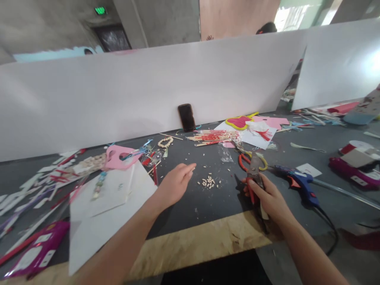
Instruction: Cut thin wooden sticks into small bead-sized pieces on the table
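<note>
My left hand (pixel 175 183) is over the dark table, thumb and forefinger drawn together. A tiny pale bit seems to show at the fingertips, too small to name. Just right of it lies a small pile of short whitish stick pieces (pixel 208 182), with a few strays around. In my right hand (pixel 269 194) is a pair of pliers (pixel 254 169) with red handles, its metal jaws pointing away from me. Immediately beyond the pliers lie scissors (pixel 244 161) with red and yellow loops showing, partly covered.
A bundle of red-and-cream sticks (pixel 212 136) lies behind the pile, near a phone (pixel 187 117) propped on the white partition (pixel 142 91). White paper (pixel 89 237) and craft scraps fill the left. A blue glue gun (pixel 303 186) with a cable sits right.
</note>
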A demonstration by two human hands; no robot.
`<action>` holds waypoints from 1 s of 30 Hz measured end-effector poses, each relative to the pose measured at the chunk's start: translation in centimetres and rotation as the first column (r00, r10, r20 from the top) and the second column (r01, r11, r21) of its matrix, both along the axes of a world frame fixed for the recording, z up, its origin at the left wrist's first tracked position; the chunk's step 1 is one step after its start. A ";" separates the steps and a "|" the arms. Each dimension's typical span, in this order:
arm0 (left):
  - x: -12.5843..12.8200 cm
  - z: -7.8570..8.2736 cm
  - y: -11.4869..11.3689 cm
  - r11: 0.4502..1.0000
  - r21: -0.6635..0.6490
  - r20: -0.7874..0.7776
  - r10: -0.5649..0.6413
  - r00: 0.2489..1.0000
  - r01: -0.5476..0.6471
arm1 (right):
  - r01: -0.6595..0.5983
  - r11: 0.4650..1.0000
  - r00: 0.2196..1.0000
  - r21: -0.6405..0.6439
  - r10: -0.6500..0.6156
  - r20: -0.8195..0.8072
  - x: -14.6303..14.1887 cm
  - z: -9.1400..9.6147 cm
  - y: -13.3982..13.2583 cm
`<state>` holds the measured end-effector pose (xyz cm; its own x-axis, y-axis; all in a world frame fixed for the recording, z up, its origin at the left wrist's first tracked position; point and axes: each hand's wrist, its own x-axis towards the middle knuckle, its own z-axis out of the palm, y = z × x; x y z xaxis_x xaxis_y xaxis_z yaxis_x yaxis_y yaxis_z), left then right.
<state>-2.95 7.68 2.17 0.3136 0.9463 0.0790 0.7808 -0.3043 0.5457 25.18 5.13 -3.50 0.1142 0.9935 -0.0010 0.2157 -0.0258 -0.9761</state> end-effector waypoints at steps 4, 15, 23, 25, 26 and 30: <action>-0.4 -0.2 -2.7 0.987 -0.156 0.333 0.099 0.938 -0.049 | -0.081 0.996 0.997 0.036 0.081 0.001 0.0 1.1 -0.7; 2.0 -1.8 -7.0 0.945 -0.311 0.714 0.300 0.633 -0.097 | -0.494 0.786 0.612 0.370 0.013 0.791 -4.2 0.7 -4.4; 2.9 -2.8 -7.8 0.941 -0.295 0.771 0.337 0.541 -0.166 | -0.428 0.786 0.619 0.446 -0.104 0.778 -4.5 0.1 -5.1; 3.1 -3.0 -7.9 0.943 -0.287 0.772 0.332 0.543 -0.168 | -0.454 0.781 0.585 0.430 -0.103 0.805 -4.6 -0.1 -5.2; 3.2 -3.1 -7.9 0.944 -0.285 0.774 0.329 0.541 -0.166 | -0.461 0.779 0.565 0.424 -0.111 0.818 -4.7 -0.2 -5.2; 3.5 -3.4 -8.2 0.943 -0.293 0.799 0.331 0.503 -0.156 | -0.479 0.783 0.509 0.398 -0.122 0.852 -5.2 -0.3 -5.5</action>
